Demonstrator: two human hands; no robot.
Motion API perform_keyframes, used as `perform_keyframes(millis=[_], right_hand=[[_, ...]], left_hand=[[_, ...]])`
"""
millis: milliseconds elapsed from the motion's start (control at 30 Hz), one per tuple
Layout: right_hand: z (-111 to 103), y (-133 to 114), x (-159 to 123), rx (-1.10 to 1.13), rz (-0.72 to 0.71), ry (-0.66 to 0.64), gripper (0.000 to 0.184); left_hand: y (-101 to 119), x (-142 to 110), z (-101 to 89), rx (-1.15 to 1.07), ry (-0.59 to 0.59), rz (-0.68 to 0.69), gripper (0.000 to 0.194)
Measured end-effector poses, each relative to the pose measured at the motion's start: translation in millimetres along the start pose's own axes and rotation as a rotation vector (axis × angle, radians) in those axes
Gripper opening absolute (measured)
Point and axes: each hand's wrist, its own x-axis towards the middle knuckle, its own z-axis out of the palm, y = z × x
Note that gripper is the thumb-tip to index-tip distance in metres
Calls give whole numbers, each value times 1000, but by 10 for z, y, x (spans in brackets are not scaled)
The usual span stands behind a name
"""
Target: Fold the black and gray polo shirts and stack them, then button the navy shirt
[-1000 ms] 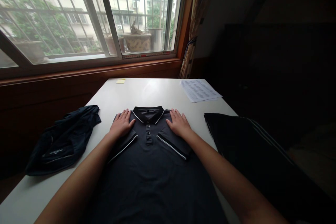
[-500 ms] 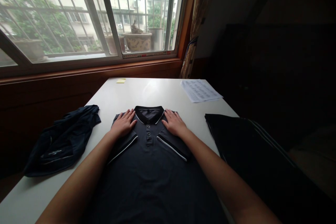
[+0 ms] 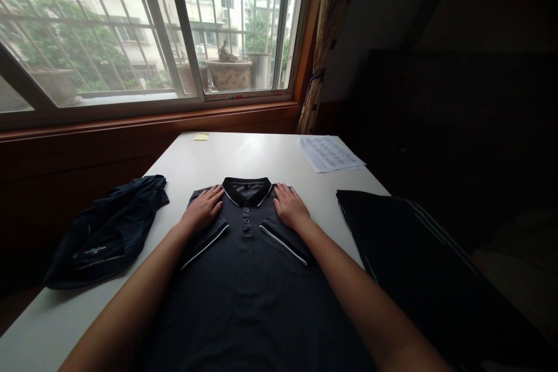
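Both palms flat, fingers spread: left hand point(image 3: 202, 210) and right hand point(image 3: 290, 207) press the polo shirt point(image 3: 248, 279) shoulders (sleeves folded in), gripping nothing.

Window point(image 3: 143, 29) backlight; dim, perhaps underexposed right.

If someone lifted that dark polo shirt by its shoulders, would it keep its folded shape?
Probably not. The polo shirt looks like soft knit lying flat on the table, so it would likely droop and unfold. The left hand and right hand pressing its shoulders suggest it shifts easily. The collar seems somewhat firmer.
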Motion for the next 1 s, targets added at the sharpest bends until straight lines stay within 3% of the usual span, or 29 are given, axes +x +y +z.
perform_keyframes(millis=[333, 1000], right_hand=[[-33, -70, -461, -2, -12, -42, 67], [-222, 20, -1077, -35, 38, -121, 65]], left_hand=[[194, -660, -27, 96, -49, -22, 62], [398, -1349, 1, 136, 22, 1, 71]])
